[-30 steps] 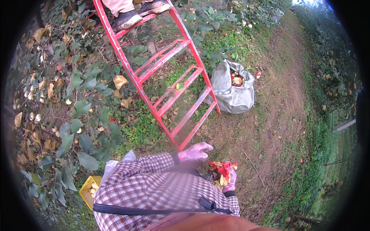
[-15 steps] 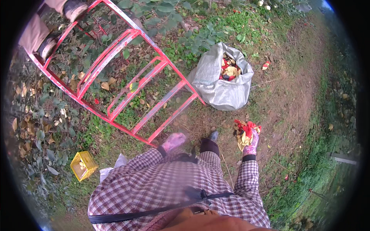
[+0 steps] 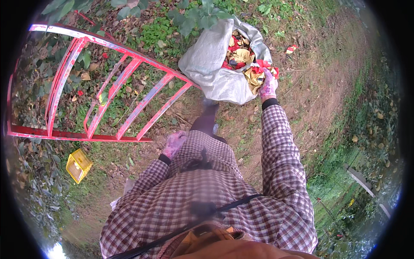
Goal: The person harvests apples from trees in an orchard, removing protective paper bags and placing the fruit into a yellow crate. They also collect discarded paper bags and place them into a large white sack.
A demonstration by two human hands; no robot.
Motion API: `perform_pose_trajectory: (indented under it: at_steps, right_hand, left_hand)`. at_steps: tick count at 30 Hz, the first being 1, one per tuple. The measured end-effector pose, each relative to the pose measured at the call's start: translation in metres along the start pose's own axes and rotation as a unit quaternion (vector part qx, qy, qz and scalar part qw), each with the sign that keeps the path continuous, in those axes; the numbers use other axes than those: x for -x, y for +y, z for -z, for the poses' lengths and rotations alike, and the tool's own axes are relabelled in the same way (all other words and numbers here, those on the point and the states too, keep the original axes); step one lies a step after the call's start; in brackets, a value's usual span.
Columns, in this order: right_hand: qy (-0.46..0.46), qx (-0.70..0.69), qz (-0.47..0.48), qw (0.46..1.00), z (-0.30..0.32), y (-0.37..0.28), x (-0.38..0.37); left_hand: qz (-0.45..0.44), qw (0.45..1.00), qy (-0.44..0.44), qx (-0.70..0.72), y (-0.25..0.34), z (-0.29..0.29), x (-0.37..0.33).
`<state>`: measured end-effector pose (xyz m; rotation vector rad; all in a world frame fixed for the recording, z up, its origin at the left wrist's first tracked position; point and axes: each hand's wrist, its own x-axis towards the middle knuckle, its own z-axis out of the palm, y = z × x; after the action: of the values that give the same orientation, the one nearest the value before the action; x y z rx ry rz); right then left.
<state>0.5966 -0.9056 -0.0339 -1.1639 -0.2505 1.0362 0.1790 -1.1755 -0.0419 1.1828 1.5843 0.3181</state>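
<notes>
My right hand point(image 3: 269, 85), in a pink patterned glove, is closed round a bunch of crumpled red and tan paper bags point(image 3: 254, 79). It holds them at the near right rim of a whitish woven sack point(image 3: 207, 56). More crumpled paper point(image 3: 240, 55) in red, tan and dark tones lies inside the sack's open mouth. My left hand point(image 3: 174, 143), gloved the same way, hangs beside my waist below the ladder's lower end. Its fingers are curled in, and nothing shows in them.
A red metal ladder point(image 3: 114, 88) with worn paint slants across the left, its end touching the sack. A yellow crate point(image 3: 79, 165) with pale contents stands at lower left. One red and tan scrap point(image 3: 291, 49) lies right of the sack. Leafy branches point(image 3: 200, 17) overhang the top.
My right hand has carried the paper bunch from over bare ground up to the sack's rim. I have stepped closer to the sack. The person's feet on the ladder have left the view.
</notes>
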Motion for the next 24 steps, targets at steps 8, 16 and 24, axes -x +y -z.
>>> perform_pose_trajectory:
  at_steps: [8, 16, 24]
  right_hand:
    - [0.029, 0.194, -0.062, 0.979, -0.068, 0.041, -0.164]
    - [0.053, 0.174, -0.029, 0.983, -0.105, 0.059, -0.187]
    - [-0.284, 0.288, -0.187, 0.895, -0.141, -0.035, -0.143]
  left_hand:
    - [-0.05, 0.993, 0.092, 0.062, 0.054, 0.045, -0.11]
    - [-0.039, 0.99, 0.12, 0.065, 0.061, 0.077, -0.116]
    - [-0.094, 0.97, 0.219, 0.035, 0.121, 0.073, -0.129]
